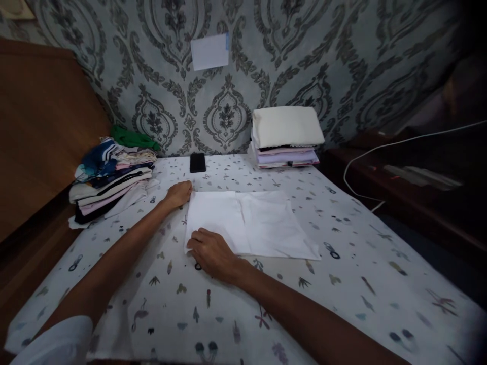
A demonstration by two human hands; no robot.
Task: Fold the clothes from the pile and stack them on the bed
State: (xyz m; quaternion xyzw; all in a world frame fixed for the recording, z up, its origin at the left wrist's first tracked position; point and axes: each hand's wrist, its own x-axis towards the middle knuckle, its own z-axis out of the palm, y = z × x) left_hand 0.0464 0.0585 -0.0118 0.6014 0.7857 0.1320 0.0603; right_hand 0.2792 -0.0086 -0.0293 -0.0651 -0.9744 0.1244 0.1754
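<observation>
A folded white cloth [266, 220], perhaps a garment, lies flat on the patterned sheet in the middle of the head view. My left hand [180, 194] is closed at its far left corner, fingers curled at the edge. At the near left corner, my right hand [213, 253] is closed with its fingertips gripping the cloth's edge. A crease runs across the cloth near its middle, and the right part flares toward a near corner. Some of the fingertips are hidden behind my knuckles.
On the left stands a leaning pile of folded clothes [114, 177]. A neater folded stack [287, 137] sits at the back right, against the wall. Between them lies a black phone [197, 162]. A white cable [380, 147] hangs over dark furniture on the right.
</observation>
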